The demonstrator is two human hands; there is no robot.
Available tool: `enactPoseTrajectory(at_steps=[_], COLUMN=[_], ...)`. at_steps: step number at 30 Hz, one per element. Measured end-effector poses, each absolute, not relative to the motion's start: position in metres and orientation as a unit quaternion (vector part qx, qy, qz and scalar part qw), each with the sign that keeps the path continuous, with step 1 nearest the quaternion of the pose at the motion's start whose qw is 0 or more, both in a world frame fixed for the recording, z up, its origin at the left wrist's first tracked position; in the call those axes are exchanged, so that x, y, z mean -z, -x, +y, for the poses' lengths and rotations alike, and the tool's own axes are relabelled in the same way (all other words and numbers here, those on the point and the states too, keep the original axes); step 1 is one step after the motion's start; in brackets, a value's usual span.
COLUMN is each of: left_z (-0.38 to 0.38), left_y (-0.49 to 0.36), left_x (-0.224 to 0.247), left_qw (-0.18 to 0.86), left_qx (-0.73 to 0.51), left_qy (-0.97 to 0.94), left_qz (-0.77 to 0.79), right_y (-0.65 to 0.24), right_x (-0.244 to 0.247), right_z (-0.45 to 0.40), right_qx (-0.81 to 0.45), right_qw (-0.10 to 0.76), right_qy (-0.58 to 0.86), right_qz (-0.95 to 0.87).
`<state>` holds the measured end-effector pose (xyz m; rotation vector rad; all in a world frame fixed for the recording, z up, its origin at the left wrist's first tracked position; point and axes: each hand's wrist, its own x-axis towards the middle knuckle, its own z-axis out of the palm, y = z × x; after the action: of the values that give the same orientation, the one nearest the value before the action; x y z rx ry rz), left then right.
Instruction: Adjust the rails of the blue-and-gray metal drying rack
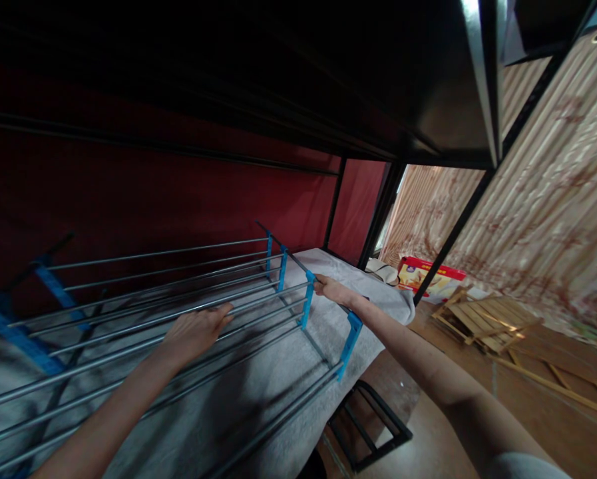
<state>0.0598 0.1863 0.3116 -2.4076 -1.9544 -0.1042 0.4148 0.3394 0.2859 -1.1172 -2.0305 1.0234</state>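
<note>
Pale bedding (388, 303) is topped by a metal rack (283, 269), one rod (188, 310) gripped by the curled left hand (198, 329), one blue bracket (307, 305) by the closed right hand (331, 290); frame-skewing might be caused by uneven lifting.

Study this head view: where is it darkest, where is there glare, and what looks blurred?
Head view: darkest on the black overhead panel, toward the left; glare streaks the silvery metal edge strip; shadows fall on the fuzzy pale-grey sheet under the blue-and-silver metal rack. Same view, right side: the beige patterned curtain looks smeared, its folds slanting, likely wide-angle distortion.
</note>
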Motion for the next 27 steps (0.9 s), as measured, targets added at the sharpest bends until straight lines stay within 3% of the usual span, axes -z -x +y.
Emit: enactPoseTrajectory(at_steps=[19, 23, 27], left_z=[0.193, 0.184, 0.168], left_y=[-0.062, -0.065, -0.067], left_x=[-0.314, -0.314, -0.319], left_qw=[-0.021, 0.008, 0.127], left_qx=[0.03, 0.044, 0.098], left_qy=[0.768, 0.767, 0.762], left_qz=[-0.639, -0.64, -0.628], right_y=[-0.41, -0.41, -0.41], right_x=[-0.297, -0.304, -0.308], right_z=[0.33, 0.325, 0.32], right_qx=[-0.354, -0.345, -0.335], right_qw=[0.287, 0.288, 0.294], right_qy=[0.444, 0.446, 0.443], right_qz=[-0.772, -0.774, -0.778])
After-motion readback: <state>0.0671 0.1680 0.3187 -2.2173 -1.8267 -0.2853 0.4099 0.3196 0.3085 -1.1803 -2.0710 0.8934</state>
